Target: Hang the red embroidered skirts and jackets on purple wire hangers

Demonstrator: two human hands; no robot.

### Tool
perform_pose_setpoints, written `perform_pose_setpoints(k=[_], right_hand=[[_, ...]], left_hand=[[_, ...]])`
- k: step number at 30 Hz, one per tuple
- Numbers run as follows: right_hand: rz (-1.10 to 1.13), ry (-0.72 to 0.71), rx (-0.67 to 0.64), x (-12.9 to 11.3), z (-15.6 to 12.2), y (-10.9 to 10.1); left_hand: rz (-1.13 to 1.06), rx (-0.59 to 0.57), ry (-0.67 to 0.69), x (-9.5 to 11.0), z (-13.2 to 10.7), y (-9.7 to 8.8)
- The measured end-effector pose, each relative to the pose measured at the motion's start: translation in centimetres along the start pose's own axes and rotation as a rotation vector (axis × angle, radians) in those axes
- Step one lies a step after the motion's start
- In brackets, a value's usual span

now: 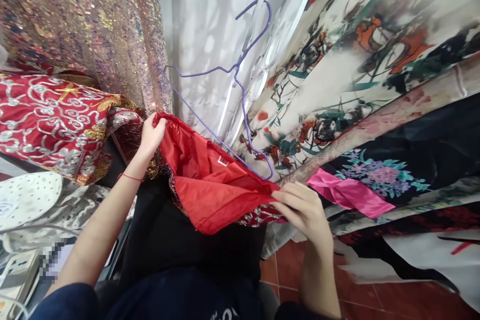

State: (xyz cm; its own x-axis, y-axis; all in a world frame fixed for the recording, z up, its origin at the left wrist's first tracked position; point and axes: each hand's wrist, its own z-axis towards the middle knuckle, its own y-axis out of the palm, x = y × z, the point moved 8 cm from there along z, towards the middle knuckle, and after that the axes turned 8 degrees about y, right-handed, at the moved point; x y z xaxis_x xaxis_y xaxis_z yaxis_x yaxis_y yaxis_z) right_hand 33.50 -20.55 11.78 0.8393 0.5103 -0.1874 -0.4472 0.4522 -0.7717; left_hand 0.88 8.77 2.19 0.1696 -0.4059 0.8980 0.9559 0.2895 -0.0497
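A red garment (204, 180) with a shiny lining hangs stretched between my two hands. My left hand (150, 135) is closed on its upper left edge, a red thread around the wrist. My right hand (303, 210) pinches its lower right corner, fingers pressed together. A purple wire hanger (240, 85) stands just behind the garment; one lower end of the hanger reaches the cloth near my right hand. Sequined trim shows under the red lining.
Sequined fabric (93, 25) hangs at upper left, white cloth (210, 35) in the middle, printed floral garments (356, 60) with a pink ribbon (348, 192) on the right. A red embroidered garment (52, 120) lies left. Red floor tiles (375, 300) are below.
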Motion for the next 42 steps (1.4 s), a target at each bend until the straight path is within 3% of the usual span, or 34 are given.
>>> perform_pose_setpoints(k=[2, 4, 6, 7, 9, 12, 14, 17, 20, 23, 29, 32, 35, 38, 42], right_hand=[[-0.093, 0.080, 0.112, 1.1, -0.1, 0.0], [-0.155, 0.158, 0.202, 2.1, -0.3, 0.0], [-0.191, 0.196, 0.264, 2.6, -0.4, -0.1], [-0.207, 0.201, 0.287, 2.7, -0.4, -0.1], [-0.240, 0.189, 0.324, 2.5, -0.4, -0.1], [-0.274, 0.172, 0.350, 2.0, -0.3, 0.0], [-0.296, 0.155, 0.354, 1.4, -0.1, 0.3], [-0.324, 0.093, 0.327, 0.1, 0.5, 0.9], [-0.326, 0.021, 0.297, -1.2, 1.1, 1.4], [-0.309, -0.024, 0.299, -1.8, 1.6, 1.5], [-0.313, -0.038, 0.273, -1.7, 2.9, 1.6], [-0.279, -0.049, 0.253, -2.0, 3.7, 1.7], [-0.093, -0.003, 0.265, -2.2, 4.2, 1.2], [0.288, 0.060, 0.266, -2.3, 4.4, 0.5], [0.722, -0.078, 0.216, -3.2, 4.8, 0.4]], left_hand=[[0.048, -0.207, -0.003, 2.0, -0.1, 0.4], [0.113, -0.598, -0.117, 3.2, -1.2, 1.7], [0.195, -1.008, -0.277, 4.0, -3.9, 2.4], [0.235, -1.146, -0.313, 4.7, -5.3, 2.4], [0.304, -1.266, -0.227, 6.7, -7.5, 2.8], [0.357, -1.216, 0.152, 11.2, -11.0, 5.5], [0.396, -1.192, 0.308, 13.4, -14.4, 8.0], [0.504, -1.081, 0.381, 14.9, -18.0, 11.3], [0.656, -1.009, 0.404, 14.5, -19.2, 12.9], [0.838, -1.026, 0.328, 12.3, -18.0, 12.2], [1.124, -1.141, 0.075, 6.9, -12.8, 7.7], [1.152, -1.136, 0.029, 5.6, -10.4, 5.9], [0.950, -1.068, 0.114, 7.0, -8.6, 5.6], [0.631, -0.888, 0.227, 10.7, -6.7, 5.5], [0.413, -0.667, 0.215, 15.3, -4.3, 4.7]])
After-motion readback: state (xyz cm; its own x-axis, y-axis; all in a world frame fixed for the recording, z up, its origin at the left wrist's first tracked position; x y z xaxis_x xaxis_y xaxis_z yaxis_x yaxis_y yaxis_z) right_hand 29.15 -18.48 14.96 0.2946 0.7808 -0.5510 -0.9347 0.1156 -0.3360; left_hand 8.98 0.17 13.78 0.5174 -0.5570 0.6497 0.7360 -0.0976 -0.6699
